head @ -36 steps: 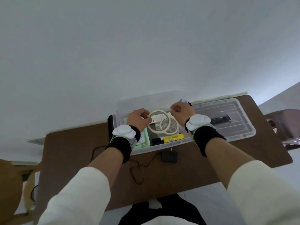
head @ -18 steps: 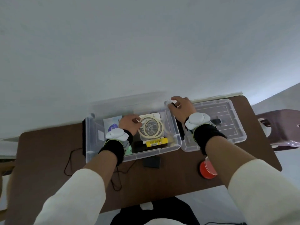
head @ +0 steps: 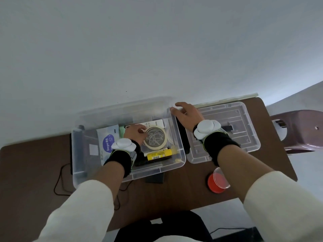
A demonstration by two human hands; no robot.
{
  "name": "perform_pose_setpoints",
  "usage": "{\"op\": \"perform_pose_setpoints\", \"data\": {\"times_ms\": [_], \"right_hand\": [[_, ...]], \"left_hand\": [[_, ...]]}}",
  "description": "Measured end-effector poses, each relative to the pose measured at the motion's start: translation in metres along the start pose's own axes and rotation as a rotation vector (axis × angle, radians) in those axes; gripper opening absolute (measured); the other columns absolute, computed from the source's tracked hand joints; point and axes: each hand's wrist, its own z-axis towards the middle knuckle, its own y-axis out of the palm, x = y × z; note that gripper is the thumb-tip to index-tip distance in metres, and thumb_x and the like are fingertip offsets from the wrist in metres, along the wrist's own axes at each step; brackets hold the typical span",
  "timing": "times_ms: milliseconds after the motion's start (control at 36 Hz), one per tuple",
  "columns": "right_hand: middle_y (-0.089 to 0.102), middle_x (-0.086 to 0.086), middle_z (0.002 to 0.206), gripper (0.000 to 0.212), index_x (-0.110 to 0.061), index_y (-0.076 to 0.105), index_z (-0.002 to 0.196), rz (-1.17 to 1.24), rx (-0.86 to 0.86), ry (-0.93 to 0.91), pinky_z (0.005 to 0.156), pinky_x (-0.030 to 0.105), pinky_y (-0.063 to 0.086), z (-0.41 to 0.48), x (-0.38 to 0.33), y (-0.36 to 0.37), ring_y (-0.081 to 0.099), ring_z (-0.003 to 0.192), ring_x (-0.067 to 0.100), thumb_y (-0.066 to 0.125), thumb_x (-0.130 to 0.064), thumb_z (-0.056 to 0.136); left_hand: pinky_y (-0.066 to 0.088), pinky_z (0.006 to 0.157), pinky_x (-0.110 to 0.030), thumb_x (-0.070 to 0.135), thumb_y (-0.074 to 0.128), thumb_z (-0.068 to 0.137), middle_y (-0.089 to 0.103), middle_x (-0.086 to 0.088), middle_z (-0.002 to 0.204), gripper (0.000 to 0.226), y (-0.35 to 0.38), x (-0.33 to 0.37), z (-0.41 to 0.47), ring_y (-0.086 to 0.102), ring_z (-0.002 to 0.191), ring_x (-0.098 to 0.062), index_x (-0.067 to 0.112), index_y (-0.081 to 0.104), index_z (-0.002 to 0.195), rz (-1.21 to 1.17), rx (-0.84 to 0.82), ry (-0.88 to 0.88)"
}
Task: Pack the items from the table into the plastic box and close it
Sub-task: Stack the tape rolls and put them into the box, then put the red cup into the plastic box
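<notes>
Clear plastic box sits open at the centre of the brown wooden table, and both hands are on it. Left hand is down inside the box, fingers and thumb curled onto the 9 o'clock rim of the beige ring-shaped tape roll. The roll lies flat in the right half of the box, on top of a white card. Right hand rests on the box's corner at 1 o'clock, fingers loosely spread over the rim and gripping nothing.

Packed already: a yellow cylindrical stick just at 6 o'clock of the roll, and a blue-and-white soft packet at 9 o'clock of the left hand.

The clear plastic lid lies flat on the table at 3 o'clock, edge to edge with the box. Out on the table, a black block-shaped adapter touches the box's 6 o'clock wall, and a thin black cable loops at 7 o'clock. A red round disc under a clear cup sits at 5 o'clock, beside the right forearm.
</notes>
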Motion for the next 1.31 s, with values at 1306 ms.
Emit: {"op": "perform_pose_setpoints", "data": {"times_ms": [1306], "right_hand": [[0.064, 0.0, 0.097, 0.035, -0.018, 0.061, 0.118, -0.009, 0.155, 0.079, 0.08, 0.027, 0.045, -0.089, -0.007, 0.005, 0.058, 0.089, 0.018, 0.055, -0.04, 0.092]], "left_hand": [[0.049, 0.077, -0.026, 0.029, 0.067, 0.084, 0.068, 0.003, 0.086, 0.012, -0.029, 0.041, -0.051, 0.063, 0.081, -0.016, 0.02, 0.066, 0.091, -0.118, 0.012, 0.357]]}}
